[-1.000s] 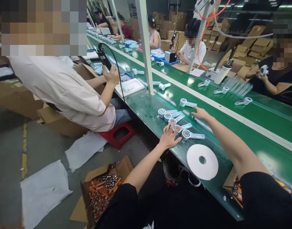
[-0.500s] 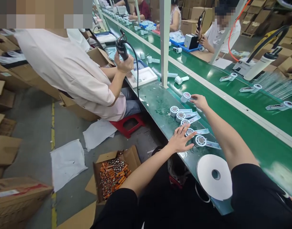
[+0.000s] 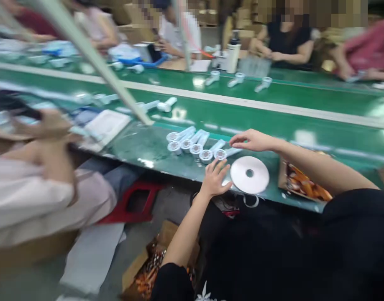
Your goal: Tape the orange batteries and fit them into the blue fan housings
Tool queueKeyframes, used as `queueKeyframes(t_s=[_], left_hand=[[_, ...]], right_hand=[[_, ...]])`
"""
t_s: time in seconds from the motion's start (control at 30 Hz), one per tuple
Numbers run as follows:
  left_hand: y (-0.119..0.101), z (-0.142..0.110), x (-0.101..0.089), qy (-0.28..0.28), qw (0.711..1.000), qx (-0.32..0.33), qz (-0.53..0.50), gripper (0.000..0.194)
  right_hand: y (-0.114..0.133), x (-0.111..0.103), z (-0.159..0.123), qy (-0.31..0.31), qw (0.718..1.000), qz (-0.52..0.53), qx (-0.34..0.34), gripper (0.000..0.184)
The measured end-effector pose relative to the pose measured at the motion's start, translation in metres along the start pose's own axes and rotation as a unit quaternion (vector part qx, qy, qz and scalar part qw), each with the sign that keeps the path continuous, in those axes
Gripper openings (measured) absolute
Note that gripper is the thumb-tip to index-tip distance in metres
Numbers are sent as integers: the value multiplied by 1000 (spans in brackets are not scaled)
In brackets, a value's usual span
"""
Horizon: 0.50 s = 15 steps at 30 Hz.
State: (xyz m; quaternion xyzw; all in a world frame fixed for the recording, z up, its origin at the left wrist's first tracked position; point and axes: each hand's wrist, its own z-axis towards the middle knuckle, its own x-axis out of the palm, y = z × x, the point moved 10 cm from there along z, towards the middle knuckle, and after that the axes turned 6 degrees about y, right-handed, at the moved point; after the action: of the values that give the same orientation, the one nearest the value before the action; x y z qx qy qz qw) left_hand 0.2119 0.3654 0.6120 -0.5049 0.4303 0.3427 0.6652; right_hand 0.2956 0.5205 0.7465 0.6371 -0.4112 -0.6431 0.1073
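The picture is motion-blurred. A row of several white round-headed parts with long handles (image 3: 195, 147) lies on the green bench in front of me. My left hand (image 3: 215, 177) rests at the bench edge with fingers spread, between the nearest part (image 3: 220, 154) and a flat white tape roll (image 3: 250, 174). My right hand (image 3: 253, 140) hovers palm down over that nearest part's handle, fingertips close to it; the blur hides whether it grips the handle.
A box of orange pieces (image 3: 305, 188) sits on the bench at right, another (image 3: 148, 267) on the floor. A co-worker (image 3: 38, 196) sits at left by a red stool (image 3: 132, 202) and white tray (image 3: 106, 123). Behind runs the green belt (image 3: 273, 98); a slanted pole (image 3: 94, 62) crosses it.
My view swung to the right. My right hand brought a part from the belt back to the near end of the row. My left hand shifted slightly toward the tape roll.
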Motion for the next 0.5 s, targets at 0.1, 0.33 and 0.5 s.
queueKeyframes(t_s=[0.1,0.33,0.5], left_hand=[[-59,2,28,113,984,137,-3,78],[-92,24,44,257,958,99,79,106],[-97,33,39,255,962,45,90,85]], right_hand=[[-5,-13,-133,-75,992,36,96,53],[-11,25,-296,-251,941,121,192,46],[-30,111,-321,-284,895,298,169,50]])
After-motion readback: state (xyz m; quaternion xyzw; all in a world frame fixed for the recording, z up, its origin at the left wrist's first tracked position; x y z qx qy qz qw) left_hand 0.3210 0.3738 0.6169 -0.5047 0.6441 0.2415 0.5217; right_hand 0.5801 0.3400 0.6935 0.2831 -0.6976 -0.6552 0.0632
